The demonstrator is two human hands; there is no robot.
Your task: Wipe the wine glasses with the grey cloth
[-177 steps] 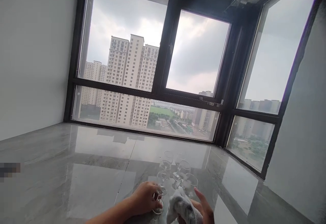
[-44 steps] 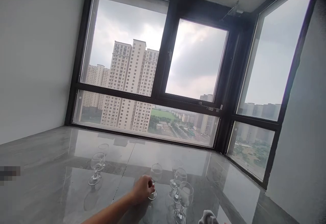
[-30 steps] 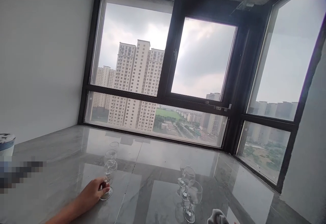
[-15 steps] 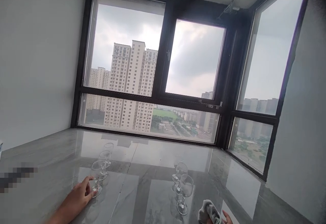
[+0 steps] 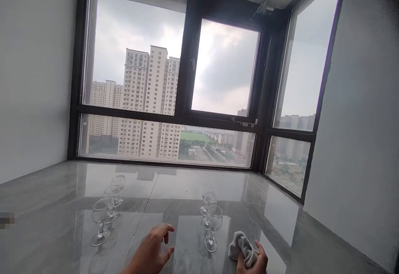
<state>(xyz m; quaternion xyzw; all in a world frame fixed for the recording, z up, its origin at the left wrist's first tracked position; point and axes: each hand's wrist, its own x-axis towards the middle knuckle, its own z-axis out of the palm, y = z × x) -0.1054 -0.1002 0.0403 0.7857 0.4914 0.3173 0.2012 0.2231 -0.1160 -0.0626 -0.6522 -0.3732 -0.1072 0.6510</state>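
My left hand hovers over the tiled sill between two rows of stemmed glasses, thumb and fingers apart with nothing in them. Left of it, the nearest wine glass of one row stands upright, two more behind it. On the right, the nearest wine glass of the other row also stands upright, with two behind it; the farthest is faint against the reflections. Bunched in my right hand is a grey cloth, just right of that row. Part of the right hand is cut off by the bottom edge.
The glossy grey tile surface runs back to dark-framed windows and reflects them. Walls close in on the left and right. A blurred patch sits at the left edge.
My left hand has let go of the nearest left glass and moved right, toward the right row. The cloth in my right hand has come up slightly. The view has turned a little.
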